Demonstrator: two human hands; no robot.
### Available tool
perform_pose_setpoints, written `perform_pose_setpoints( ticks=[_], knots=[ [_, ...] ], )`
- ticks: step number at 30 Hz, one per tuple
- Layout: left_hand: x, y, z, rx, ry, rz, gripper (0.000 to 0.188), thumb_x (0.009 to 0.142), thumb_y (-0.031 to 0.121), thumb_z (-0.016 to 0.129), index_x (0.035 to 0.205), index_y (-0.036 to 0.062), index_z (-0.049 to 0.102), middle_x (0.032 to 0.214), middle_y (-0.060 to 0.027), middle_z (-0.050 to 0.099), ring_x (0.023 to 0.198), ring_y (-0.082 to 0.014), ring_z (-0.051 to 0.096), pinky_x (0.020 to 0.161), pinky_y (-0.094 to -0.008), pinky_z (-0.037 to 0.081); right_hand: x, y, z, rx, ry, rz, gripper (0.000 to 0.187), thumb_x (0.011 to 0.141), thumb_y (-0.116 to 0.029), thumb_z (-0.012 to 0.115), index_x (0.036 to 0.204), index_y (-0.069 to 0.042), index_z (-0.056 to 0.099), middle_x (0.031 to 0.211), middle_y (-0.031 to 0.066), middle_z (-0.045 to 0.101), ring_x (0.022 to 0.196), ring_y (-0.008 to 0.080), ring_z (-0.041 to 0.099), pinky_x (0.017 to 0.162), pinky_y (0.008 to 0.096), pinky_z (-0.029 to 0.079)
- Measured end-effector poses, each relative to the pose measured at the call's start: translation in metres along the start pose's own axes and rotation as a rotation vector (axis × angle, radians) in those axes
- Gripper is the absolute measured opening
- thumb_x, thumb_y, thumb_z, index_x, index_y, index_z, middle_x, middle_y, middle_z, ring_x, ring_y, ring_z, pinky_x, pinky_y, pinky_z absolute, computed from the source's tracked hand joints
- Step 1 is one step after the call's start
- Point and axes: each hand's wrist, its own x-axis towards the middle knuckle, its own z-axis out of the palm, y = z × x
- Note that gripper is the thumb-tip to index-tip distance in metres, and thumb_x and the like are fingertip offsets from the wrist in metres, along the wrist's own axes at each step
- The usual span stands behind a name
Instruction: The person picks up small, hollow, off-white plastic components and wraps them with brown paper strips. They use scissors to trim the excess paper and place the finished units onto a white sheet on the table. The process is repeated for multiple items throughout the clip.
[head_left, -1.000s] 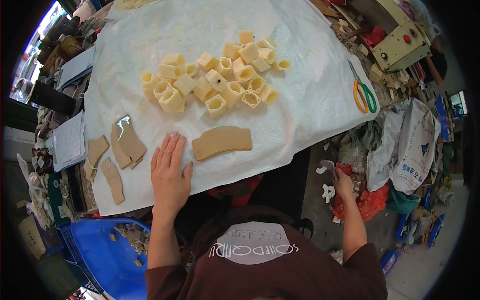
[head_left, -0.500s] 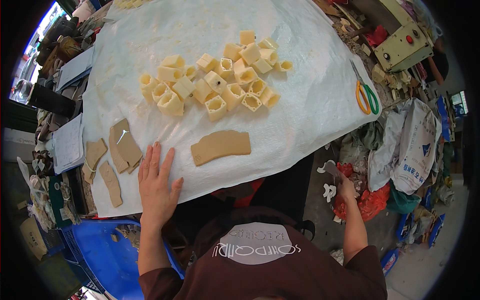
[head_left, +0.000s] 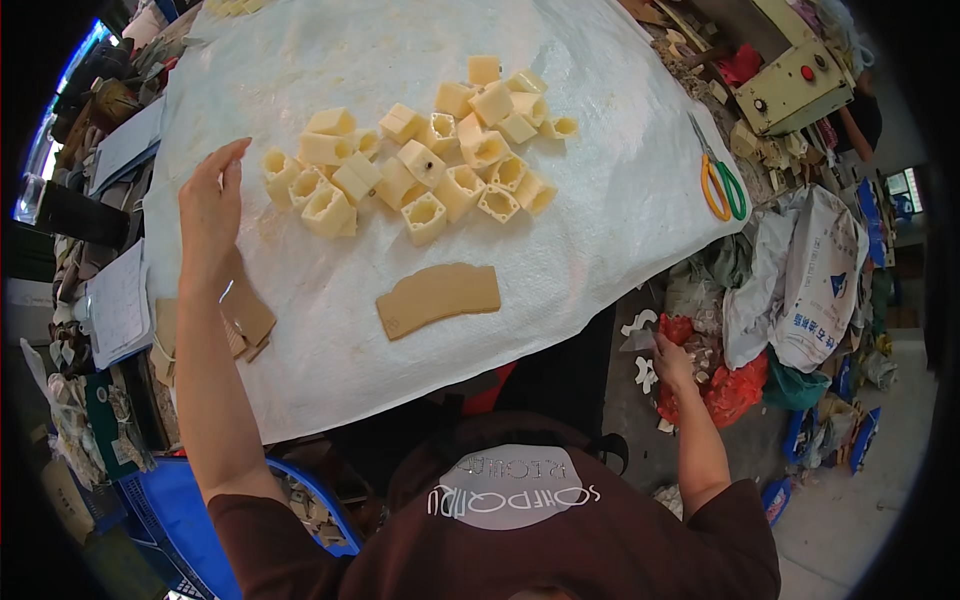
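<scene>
My left hand [head_left: 212, 195] is raised over the left of the white sheet [head_left: 590, 220], fingers stretched out and seemingly empty. Just to its right lie several cream hollow block-like parts [head_left: 425, 217], clustered across the sheet. Below that hand, flat tan pieces [head_left: 250, 315] are partly hidden by my left forearm. Another flat tan piece with a curved upper edge [head_left: 440, 300] lies alone near the front. Off the sheet at the right, my right hand [head_left: 677, 365] pinches a thin translucent plastic piece [head_left: 637, 341], beside a red plastic bag [head_left: 738, 390].
Scissors [head_left: 722, 185] with orange and green handles rest at the sheet's right edge. A white sack [head_left: 825, 285] and a control box with a red button [head_left: 795, 85] stand beyond. A blue basket [head_left: 190, 520], papers [head_left: 120, 310] and a black cylinder [head_left: 88, 208] are at left.
My left hand has moved from the near part of the sheet up and left, beside the cream parts. My right hand has shifted slightly left, still with the translucent piece.
</scene>
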Motion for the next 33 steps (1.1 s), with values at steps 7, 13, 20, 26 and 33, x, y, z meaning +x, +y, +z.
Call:
perform_pose_setpoints(
  ticks=[7,13,20,26,33],
  knots=[
    [0.009,-0.088,0.013,0.21,-0.232,-0.075,0.04,0.094,0.032,0.035,0.13,0.0171,0.043,0.136,-0.0122,0.038,0.129,-0.0317,0.029,0.102,-0.0349,0.027,-0.003,0.014,0.005,-0.043,-0.038,0.12,0.055,0.083,-0.028,0.052,0.134,-0.018,0.035,0.114,0.0227,0.054,0.106,0.0357,0.053,0.087,0.0441,0.042],
    [-0.008,-0.083,-0.005,0.494,-0.255,-0.192,0.042,0.094,0.039,0.031,0.134,0.0287,0.037,0.143,-0.0098,0.028,0.134,-0.029,0.02,0.107,-0.0398,0.016,0.01,0.026,-0.026,0.263,0.08,-0.107,0.042,0.083,-0.011,0.045,0.125,-0.007,0.044,0.106,0.0249,0.056,0.103,0.0371,0.054,0.087,0.0408,0.041],
    [0.01,-0.14,-0.038,-0.205,-0.02,-0.2,0.044,0.094,0.025,0.04,0.131,0.002,0.04,0.132,-0.0098,0.044,0.122,-0.0199,0.04,0.101,-0.0273,0.028,0.024,0.032,-0.056,1.082,-0.001,0.136,0.023,0.093,-0.027,0.04,0.096,-0.007,0.051,0.061,0.0055,0.045,0.05,0.0154,0.042,0.048,0.0303,0.037],
    [-0.02,0.003,-0.04,-0.045,0.182,0.085,0.032,0.089,0.006,0.046,0.12,0.005,0.053,0.114,-0.008,0.057,0.103,-0.0143,0.054,0.084,-0.0267,0.041,0.013,-0.034,-0.125,1.155,0.322,-0.251,0.04,0.092,-0.016,0.045,0.131,-0.011,0.04,0.086,0.0017,0.052,0.056,0.0062,0.042,0.051,0.0192,0.035],
    [-0.117,0.14,0.011,-0.013,-0.274,0.348,0.042,0.063,-0.007,0.064,0.102,0.0041,0.059,0.105,-0.012,0.058,0.1,-0.0286,0.053,0.083,-0.0343,0.043,0.103,-0.112,-0.185,0.189,0.723,-0.671,0.038,0.084,-0.003,0.047,0.121,-0.008,0.051,0.097,0.0131,0.048,0.093,0.0292,0.046,0.083,0.0344,0.038]
  ],
)
